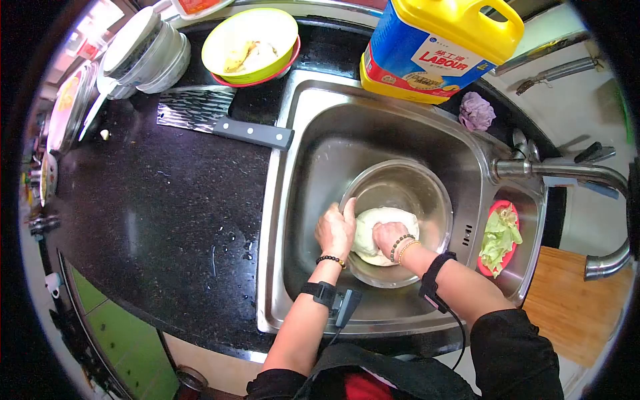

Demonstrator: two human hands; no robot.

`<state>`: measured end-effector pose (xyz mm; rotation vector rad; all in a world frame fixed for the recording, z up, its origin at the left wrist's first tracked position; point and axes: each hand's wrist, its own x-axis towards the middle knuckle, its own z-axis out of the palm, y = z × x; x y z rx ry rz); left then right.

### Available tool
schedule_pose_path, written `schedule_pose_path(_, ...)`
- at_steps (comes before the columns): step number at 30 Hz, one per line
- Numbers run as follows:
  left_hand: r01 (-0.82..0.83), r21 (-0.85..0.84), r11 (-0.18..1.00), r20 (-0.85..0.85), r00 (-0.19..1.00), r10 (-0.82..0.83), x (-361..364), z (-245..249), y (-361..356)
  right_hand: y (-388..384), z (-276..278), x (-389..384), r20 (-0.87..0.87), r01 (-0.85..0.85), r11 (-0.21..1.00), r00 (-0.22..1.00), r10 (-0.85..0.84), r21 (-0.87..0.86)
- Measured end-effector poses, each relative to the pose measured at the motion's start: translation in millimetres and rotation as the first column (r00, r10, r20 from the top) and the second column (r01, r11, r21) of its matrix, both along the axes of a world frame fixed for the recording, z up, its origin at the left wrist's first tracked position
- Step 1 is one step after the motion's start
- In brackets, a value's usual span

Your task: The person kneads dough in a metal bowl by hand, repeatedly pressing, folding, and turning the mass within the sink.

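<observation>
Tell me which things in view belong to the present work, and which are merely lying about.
Apparently in use: left hand, right hand, pale round lump, metal bowl, sink.

Apparently just lying about: cleaver, Labour jug, stacked bowls, yellow-green bowl, leaves in red container (link unclear).

Yellow and lilac against black and silver

The mass (368,230) is creamy white; the steel bowl (430,183) and the sink (317,167) are silver-grey. The counter (167,200) is black with fine pale flecks. The jug (497,30) is yellow, its label (427,53) blue, white and red. Dark and bright streaks pattern the cleaver blade (195,109). The scrubber (477,111) is lilac, the leaves (501,235) pale green, the dish (511,255) red, the board (573,300) light brown.
</observation>
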<state>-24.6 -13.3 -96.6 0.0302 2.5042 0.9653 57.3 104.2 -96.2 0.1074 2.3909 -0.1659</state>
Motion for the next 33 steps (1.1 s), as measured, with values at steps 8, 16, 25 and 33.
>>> schedule_pose_path(8,-0.002,0.038,0.999,-0.024,1.0,0.003,-1.0,1.4,-2.0,11.8,12.9,-8.7,0.052,0.019,0.992,0.999,-0.013,-0.123)
schedule_pose_path(16,0.017,0.023,1.0,0.027,0.999,-0.017,-3.5,6.0,-1.1,11.9,60.7,-23.6,-0.216,-0.15,0.962,0.971,0.1,-0.23)
schedule_pose_path(25,0.033,0.06,0.998,0.077,0.996,-0.038,-7.1,7.9,-2.1,-34.3,21.4,-55.9,0.229,-0.463,0.884,0.869,0.438,0.065)
schedule_pose_path(33,0.053,0.069,0.996,0.017,0.998,-0.054,-6.4,5.0,-3.3,22.3,80.0,-25.1,-0.172,-0.225,0.956,0.966,0.194,-0.188)
